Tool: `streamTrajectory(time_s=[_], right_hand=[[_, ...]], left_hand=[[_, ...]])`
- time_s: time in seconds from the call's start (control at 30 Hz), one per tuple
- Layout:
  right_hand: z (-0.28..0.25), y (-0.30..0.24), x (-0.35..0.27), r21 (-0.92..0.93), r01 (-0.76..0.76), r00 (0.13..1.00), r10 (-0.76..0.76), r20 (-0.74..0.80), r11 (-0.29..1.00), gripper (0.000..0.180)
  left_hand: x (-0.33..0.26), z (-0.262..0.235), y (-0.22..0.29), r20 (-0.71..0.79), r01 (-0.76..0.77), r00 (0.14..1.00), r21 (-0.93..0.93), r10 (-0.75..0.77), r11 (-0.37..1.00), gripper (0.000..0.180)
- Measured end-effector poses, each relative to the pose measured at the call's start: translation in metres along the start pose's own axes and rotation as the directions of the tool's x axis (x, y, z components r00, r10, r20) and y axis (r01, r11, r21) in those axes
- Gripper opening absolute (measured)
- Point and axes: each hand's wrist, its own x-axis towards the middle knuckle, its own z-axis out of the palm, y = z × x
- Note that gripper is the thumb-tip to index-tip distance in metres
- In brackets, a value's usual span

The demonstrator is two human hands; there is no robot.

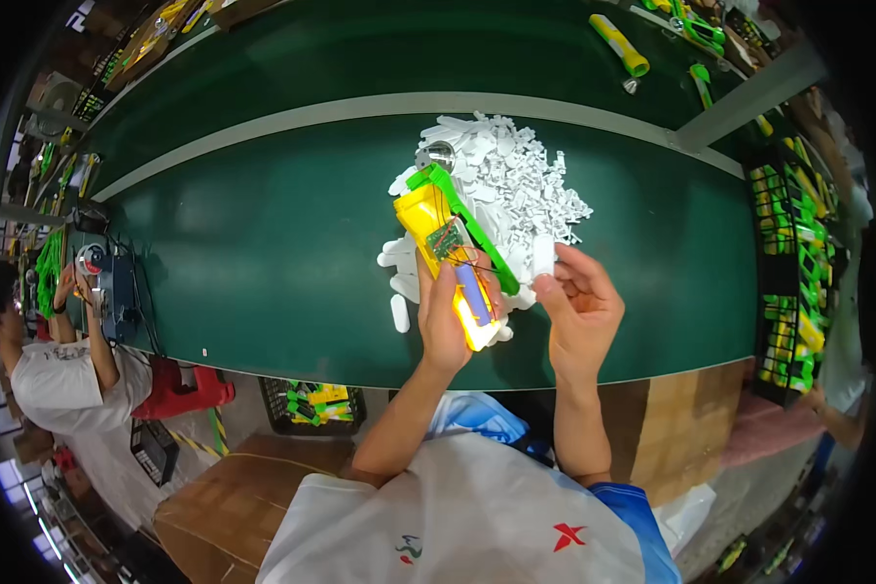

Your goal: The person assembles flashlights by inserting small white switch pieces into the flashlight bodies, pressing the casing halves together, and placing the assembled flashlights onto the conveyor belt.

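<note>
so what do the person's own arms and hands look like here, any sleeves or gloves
Both hands are bare: no gloves, rings or watch visible on the left hand or the right hand. The forearms are uncovered up to the elbows. The person wears a white top with blue short sleeves and small red and green markings on the front.

Open yellow torch shell (pixel 448 258), small white part (pixel 543 255)

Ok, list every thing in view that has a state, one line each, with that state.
Yellow flashlight body: open, circuit board and blue battery exposed, held upright in the left hand.
Green strip: hanging off the flashlight body, tilted.
White plastic piece: pinched in the right hand, lifted off the table.
Pile of white plastic pieces: loose heap on the green table.
Finished yellow flashlight: closed, lying flat on the far belt.
</note>
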Motion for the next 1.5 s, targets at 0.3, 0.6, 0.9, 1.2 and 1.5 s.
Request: streamTrajectory(time_s=[0.3, 0.6, 0.9, 1.2, 1.5], right_hand=[[0.029, -0.007, -0.020, -0.148, 0.100, 0.992, -0.086, 0.097, 0.984, 0.021], [0.046, -0.002, -0.017, -0.403, 0.268, 0.963, -0.233, 0.135, 0.875, 0.022], [0.044, -0.005, -0.014, -0.478, 0.393, 0.915, -0.283, 0.287, 0.785, 0.023], [0.036, -0.021, -0.013, -0.583, 0.517, 0.845, -0.264, 0.466, 0.627, 0.035], [-0.059, -0.022, 0.051, -0.758, 0.202, 0.960, -0.279, 0.027, 0.620, 0.021]], left_hand=[[-0.008, 0.002, 0.002, 0.048, -0.133, 0.991, 0.224, 0.125, 0.965, 0.044], [-0.017, 0.021, 0.007, 0.010, -0.153, 0.987, 0.362, 0.160, 0.920, 0.047], [-0.015, 0.013, 0.001, 0.029, -0.220, 0.971, 0.500, 0.237, 0.838, 0.044], [-0.020, 0.010, 0.004, 0.019, -0.121, 0.992, 0.434, 0.125, 0.893, 0.044], [-0.035, -0.043, 0.020, -0.124, 0.138, 0.980, -0.158, -0.158, 0.978, 0.061]])
